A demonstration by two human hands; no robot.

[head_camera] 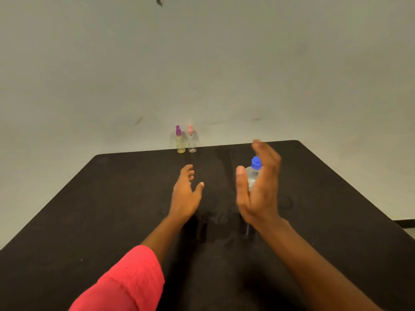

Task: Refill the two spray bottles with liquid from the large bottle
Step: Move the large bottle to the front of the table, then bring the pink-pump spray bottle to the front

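Observation:
Two small clear spray bottles stand side by side at the table's far edge. The left spray bottle (180, 140) has a purple nozzle and a yellowish tint; the right spray bottle (192, 139) has a pink nozzle. A large clear bottle (253, 170) with a blue cap stands upright right of centre, mostly hidden behind my right hand (258, 187). That hand is raised with its fingers spread around the bottle's near side, not closed on it. My left hand (186, 194) hovers open over the table, short of the spray bottles.
The dark table (112, 198) stands against a pale wall; its far edge runs just behind the spray bottles. Faint wet-looking smears mark the surface near the centre. A strip of floor shows at the far right.

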